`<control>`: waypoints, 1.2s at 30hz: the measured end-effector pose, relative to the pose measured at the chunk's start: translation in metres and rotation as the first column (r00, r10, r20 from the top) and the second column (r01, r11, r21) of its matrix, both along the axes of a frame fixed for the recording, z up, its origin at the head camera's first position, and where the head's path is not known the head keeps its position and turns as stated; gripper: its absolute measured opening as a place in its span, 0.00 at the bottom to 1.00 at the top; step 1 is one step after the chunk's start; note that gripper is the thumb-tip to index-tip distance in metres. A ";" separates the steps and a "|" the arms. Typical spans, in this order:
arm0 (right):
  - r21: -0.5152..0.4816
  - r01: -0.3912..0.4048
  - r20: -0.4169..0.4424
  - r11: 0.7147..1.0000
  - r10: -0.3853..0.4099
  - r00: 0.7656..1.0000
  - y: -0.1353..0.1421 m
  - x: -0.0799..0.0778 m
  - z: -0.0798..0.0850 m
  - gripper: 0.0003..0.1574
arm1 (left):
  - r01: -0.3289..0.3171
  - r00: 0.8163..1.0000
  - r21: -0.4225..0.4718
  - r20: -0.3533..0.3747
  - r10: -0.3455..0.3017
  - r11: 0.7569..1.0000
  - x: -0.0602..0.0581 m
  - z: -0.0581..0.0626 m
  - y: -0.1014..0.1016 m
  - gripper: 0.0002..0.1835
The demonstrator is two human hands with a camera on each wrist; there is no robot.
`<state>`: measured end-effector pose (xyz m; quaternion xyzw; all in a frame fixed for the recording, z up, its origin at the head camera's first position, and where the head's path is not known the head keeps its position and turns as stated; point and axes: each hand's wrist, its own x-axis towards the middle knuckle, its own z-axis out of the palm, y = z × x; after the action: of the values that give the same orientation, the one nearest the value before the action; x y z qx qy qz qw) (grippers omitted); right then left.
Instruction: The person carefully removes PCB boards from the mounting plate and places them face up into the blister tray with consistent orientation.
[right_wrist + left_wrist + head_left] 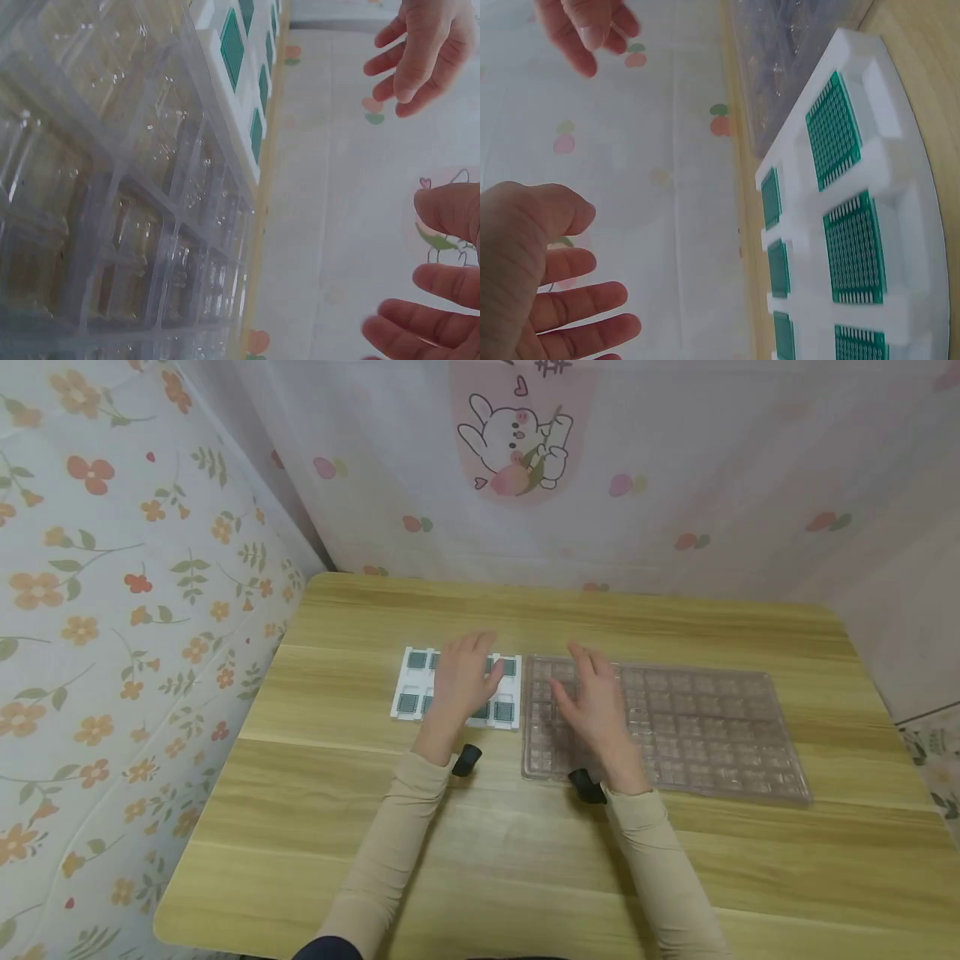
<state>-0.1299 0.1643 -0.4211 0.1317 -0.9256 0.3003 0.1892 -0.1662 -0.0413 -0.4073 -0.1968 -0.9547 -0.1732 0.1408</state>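
Note:
My left hand (462, 681) hovers above a white foam tray (892, 172), fingers spread and relaxed, holding nothing. Green perforated circuit boards (853, 251) sit in the tray's slots in two rows; the hand hides some of them in the head view. Over the left part of a clear plastic compartment tray (712, 727) my right hand (596, 706) is held up, its fingers apart and nothing between them. The compartments that show hold no boards. Both wrist views show the two hands raised clear of the trays.
The trays lie side by side on a wood-grain table (300, 760). A patterned curtain (675, 468) hangs behind the table, and a floral cloth (112, 610) hangs at the left. Black wrist-camera mounts (467, 760) sit by both wrists.

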 end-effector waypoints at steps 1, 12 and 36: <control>-0.011 -0.008 0.008 1.000 0.008 1.000 -0.001 0.000 0.000 0.37 | 0.001 1.000 0.015 -0.011 -0.001 1.000 0.000 -0.001 -0.002 0.22; -0.045 -0.055 0.059 0.997 0.058 0.997 -0.006 0.001 -0.006 0.23 | -0.068 0.997 0.126 -0.018 0.071 0.990 0.001 -0.017 -0.024 0.17; 0.003 -0.173 0.210 0.985 0.169 0.963 -0.028 0.003 -0.019 0.21 | -0.243 0.958 0.436 0.249 0.143 0.866 0.009 -0.033 -0.079 0.16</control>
<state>-0.1269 0.1363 -0.4396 0.1807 -0.9287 0.3178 0.0626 -0.1570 -0.1202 -0.4405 -0.0414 -0.9101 -0.4003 0.0992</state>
